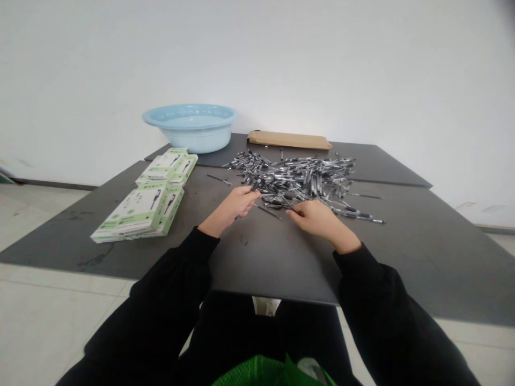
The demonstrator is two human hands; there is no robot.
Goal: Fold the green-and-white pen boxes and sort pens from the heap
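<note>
A large loose heap of black-and-clear pens (309,174) lies across the middle of the dark table. My left hand (238,202) is closed around a dark pen (255,188), whose ends poke out above and below the fingers, just off the heap's left front edge. At the front of the heap, my right hand (316,217) is closed with thumb and fingers pinched on another pen (288,203). Between the two hands a single pen (269,212) lies on the table.
Green-and-white boxes (139,209) are stacked in two piles at the left. Behind them stands a light blue basin (197,136). A flat brown cardboard package (288,140) lies at the back, near the wall. The grey table (265,262) ends close to my lap.
</note>
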